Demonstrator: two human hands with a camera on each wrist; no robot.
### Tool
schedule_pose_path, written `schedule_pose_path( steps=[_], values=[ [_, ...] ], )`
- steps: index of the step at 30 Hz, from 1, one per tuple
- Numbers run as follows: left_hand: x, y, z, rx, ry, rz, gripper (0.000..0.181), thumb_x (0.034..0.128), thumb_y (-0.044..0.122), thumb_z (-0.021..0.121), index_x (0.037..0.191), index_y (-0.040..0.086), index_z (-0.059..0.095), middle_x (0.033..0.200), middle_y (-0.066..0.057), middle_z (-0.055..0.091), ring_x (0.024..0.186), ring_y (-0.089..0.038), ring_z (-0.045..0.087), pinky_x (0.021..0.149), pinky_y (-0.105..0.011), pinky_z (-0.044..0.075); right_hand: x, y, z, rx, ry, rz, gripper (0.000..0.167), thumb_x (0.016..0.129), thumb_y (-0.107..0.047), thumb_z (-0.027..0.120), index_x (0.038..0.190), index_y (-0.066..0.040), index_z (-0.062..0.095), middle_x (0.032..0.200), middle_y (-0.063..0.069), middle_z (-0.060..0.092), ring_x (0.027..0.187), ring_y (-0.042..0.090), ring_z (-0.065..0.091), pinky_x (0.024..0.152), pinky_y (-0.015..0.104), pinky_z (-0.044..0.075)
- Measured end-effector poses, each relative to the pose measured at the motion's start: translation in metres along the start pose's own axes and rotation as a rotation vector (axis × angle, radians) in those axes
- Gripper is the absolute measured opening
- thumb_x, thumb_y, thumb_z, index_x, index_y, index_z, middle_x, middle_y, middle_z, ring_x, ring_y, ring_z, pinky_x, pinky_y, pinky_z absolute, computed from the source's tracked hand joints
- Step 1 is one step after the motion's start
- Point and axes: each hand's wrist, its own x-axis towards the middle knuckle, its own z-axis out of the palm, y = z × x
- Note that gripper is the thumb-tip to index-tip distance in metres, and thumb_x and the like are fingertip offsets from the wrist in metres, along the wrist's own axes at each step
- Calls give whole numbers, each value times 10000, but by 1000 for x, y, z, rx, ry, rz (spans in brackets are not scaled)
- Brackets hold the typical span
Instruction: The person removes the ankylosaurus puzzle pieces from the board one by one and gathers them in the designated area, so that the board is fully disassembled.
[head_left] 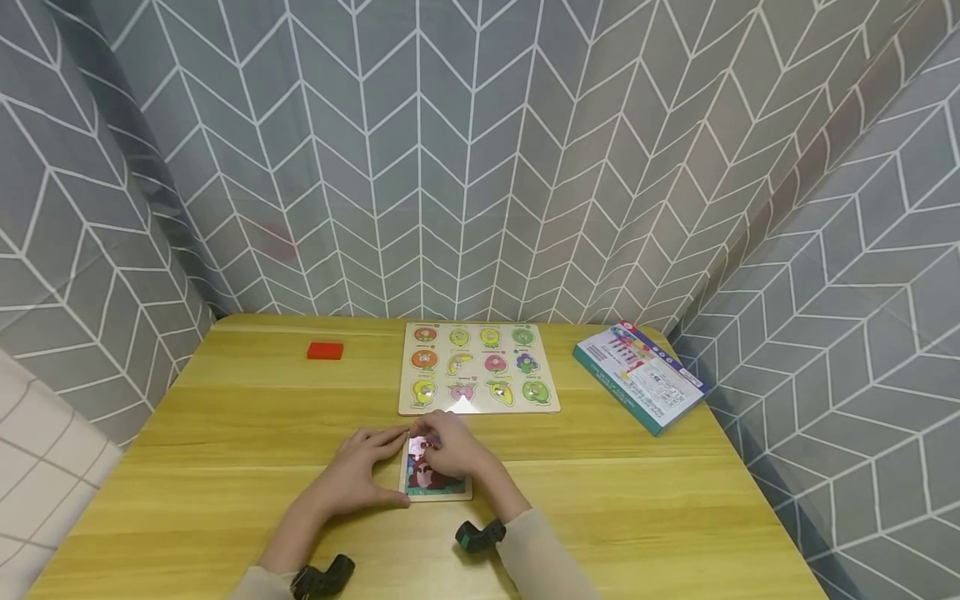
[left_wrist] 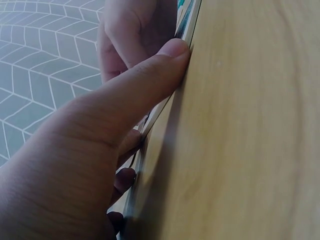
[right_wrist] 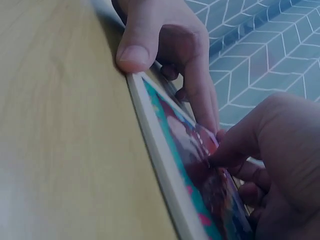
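Under the right hand (head_left: 450, 448) lies a picture puzzle (head_left: 424, 480)

A pale board (head_left: 478, 377) with three rows of colourful fruit pictures lies at the far edge of the wooden surface (head_left: 600, 500), a small red block (head_left: 325, 351) well apart to its left. To its right, a printed box (head_left: 641, 375) with a teal side lies at an angle, and grey curtains (head_left: 442, 167) with white zigzag lines hang behind.
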Motion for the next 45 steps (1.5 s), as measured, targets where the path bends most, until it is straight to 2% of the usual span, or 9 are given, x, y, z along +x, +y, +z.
schedule_pose_path(
  steps=[3, 8, 10, 15, 21, 31, 34, 40, 45],
  values=[
    [0, 0, -1, 4, 6, 1, 1071, 702, 681, 896, 1583, 194, 531, 1626, 7, 504, 1206, -176, 464, 1040, -531, 386, 0, 3, 1, 4, 2, -28, 356, 898, 4, 644, 1229, -91, 734, 1163, 38, 700, 999, 109, 544, 936, 281, 476],
    [-1, 0, -3, 5, 6, 2, 1068, 705, 671, 901, 1569, 153, 546, 1620, -25, 512, 1195, -189, 469, 1034, -536, 389, -3, 7, 1, -16, -16, -70, 378, 963, 6, 600, 1305, -105, 718, 1246, 43, 692, 1121, 138, 584, 1009, 312, 495],
    [-1, 0, -4, 3, 1, -1, 1071, 708, 675, 896, 1574, 156, 539, 1626, -22, 505, 1211, -194, 470, 1044, -543, 384, -4, 9, 0, -10, -11, -94, 380, 962, 7, 607, 1298, -126, 725, 1242, 41, 683, 1106, 128, 582, 994, 305, 498],
    [1, 0, -5, -8, -10, -5, 1078, 705, 676, 897, 1568, 138, 542, 1634, -29, 495, 1257, -221, 471, 1071, -565, 369, -7, 14, -1, -6, 25, -155, 386, 946, -23, 687, 1315, -129, 731, 1152, 44, 671, 951, 92, 541, 851, 229, 498],
    [1, -1, -4, -14, -16, -12, 1081, 702, 682, 894, 1564, 130, 547, 1634, -21, 495, 1253, -206, 471, 1077, -558, 366, -9, 17, -2, 3, 16, -141, 340, 991, -129, 746, 1330, -119, 725, 1244, 38, 689, 1039, 74, 587, 944, 242, 519],
    [0, -2, -3, 5, -10, 6, 1081, 711, 698, 882, 1568, 131, 545, 1629, -23, 500, 1229, -191, 475, 1057, -541, 379, -14, 12, -1, -159, 58, -207, 319, 1060, -174, 665, 1355, -59, 713, 1257, 69, 651, 1136, 169, 608, 1012, 292, 519],
    [0, -1, -3, -4, -7, 9, 1080, 705, 687, 892, 1563, 127, 550, 1626, -28, 504, 1232, -196, 478, 1058, -540, 383, -19, 16, -4, -121, 110, -187, 324, 1067, -183, 657, 1360, -54, 703, 1283, 79, 646, 1173, 196, 603, 1030, 322, 521],
    [0, -1, -5, -32, -13, -3, 1089, 691, 663, 913, 1557, 110, 553, 1630, -58, 497, 1253, -234, 476, 1084, -591, 375, -38, 42, -24, -22, 224, -66, 281, 1056, -150, 660, 1320, -62, 699, 1274, 67, 638, 1167, 206, 605, 1032, 374, 531],
    [0, -3, -5, -34, -22, -20, 1099, 686, 659, 917, 1567, 120, 541, 1640, -52, 485, 1277, -257, 470, 1096, -615, 374, -54, 63, -37, -45, 230, -36, 262, 1053, -96, 650, 1299, -19, 691, 1239, 94, 620, 1111, 222, 595, 968, 385, 539]
  ],
)
